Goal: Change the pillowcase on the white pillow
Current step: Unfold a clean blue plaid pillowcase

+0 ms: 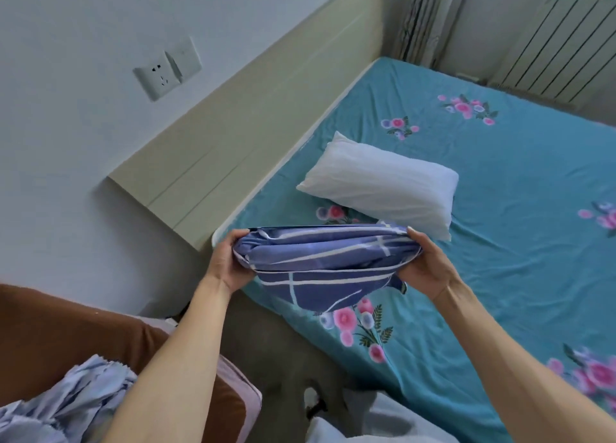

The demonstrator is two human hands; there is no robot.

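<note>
Both hands, left and right, gripped opposite ends of a folded blue pillowcase with white stripes, held above the bed's near edge; the bare white pillow lay just beyond on the teal floral sheet.

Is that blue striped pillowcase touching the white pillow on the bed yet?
Cannot tell. In the head view the pillowcase, gripped by the left hand and right hand, overlaps the pillow's near edge, hiding any gap.
</note>
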